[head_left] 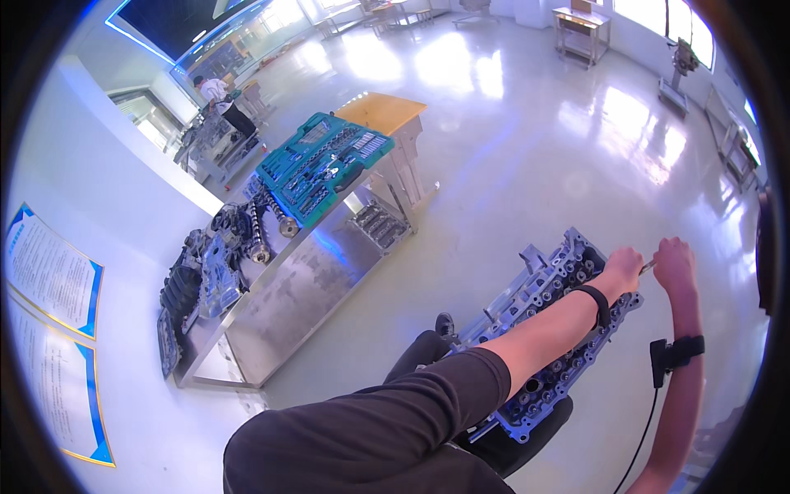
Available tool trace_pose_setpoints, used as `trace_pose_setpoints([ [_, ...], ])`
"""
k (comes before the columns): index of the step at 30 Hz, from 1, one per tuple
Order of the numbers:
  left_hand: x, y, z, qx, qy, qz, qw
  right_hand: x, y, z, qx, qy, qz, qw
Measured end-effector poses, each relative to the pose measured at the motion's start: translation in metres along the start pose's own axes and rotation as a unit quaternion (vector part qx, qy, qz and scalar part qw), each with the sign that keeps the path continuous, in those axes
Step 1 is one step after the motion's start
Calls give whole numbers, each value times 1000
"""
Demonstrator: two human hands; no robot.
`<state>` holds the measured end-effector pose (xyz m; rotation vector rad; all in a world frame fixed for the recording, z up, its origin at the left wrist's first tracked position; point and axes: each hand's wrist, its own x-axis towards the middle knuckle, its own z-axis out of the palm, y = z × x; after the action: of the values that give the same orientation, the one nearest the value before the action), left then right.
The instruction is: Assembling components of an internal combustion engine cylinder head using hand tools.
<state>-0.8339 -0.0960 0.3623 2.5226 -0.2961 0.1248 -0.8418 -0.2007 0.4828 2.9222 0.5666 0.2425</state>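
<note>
A long silver engine cylinder head (pixel 539 317) lies across my legs, with rows of valve springs and bores in its upper face. My left arm reaches over it, and my left hand (pixel 623 268) is closed above the far right end of the casting. Close by on the right, my right hand (pixel 676 263) is also closed, out past the casting's edge. A short thin metal rod (pixel 648 267) shows in the gap between the two fists. Both hands seem to grip it; its ends are hidden in the fingers.
At left, a metal workbench (pixel 284 309) carries a green socket-tool case (pixel 317 165), camshafts (pixel 257 235) and dark engine parts (pixel 185 280). Another casting (pixel 380 224) sits on its lower shelf. A cable (pixel 644 436) hangs from my right wrist strap. A person (pixel 220 103) stands far back left.
</note>
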Motion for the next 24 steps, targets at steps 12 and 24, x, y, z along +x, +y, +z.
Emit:
trace_pose_setpoints([
  [12,2,4,-11,-18,-22,-12,1000,-4,0,-11,67,47,-49,995],
  [24,0,3,-8,-12,-18,-19,1000,6,2,6,-11,17,-12,1000],
])
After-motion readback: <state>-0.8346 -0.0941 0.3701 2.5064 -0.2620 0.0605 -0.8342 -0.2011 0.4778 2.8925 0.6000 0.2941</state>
